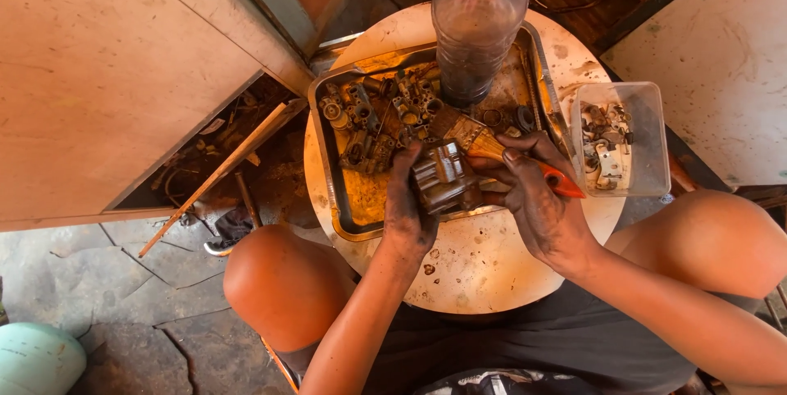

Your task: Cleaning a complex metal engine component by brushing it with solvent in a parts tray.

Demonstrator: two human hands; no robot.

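Oily metal fills the tray (328, 190), a shallow steel pan that sits on a round stool top (484, 268) between the person's bare knees. The left hand (407, 211), black with grime, is closed around the left side of a blocky metal part (444, 182), holding it just above the tray's near edge; the fingers (403, 167) curl up over its top. The right hand (539, 198) is closed on a brush (492, 145) with an orange handle, fingers wrapped around the handle while its tip sticks out past the palm toward the tray's right edge. The bristles point up and left and lie touching the top of the part. Behind the part, across the tray's far half, lies a heap of small dirty fittings (369, 120), crowded toward the far left corner. A plastic bottle (477, 22) with a pale blue cap stands upright in the tray near its far edge, holding dark liquid. A clear plastic tub (648, 137) of small metal pieces rests on the stool's right edge, just beside the tray. A wooden stick (221, 170) leans at the left, off the stool.
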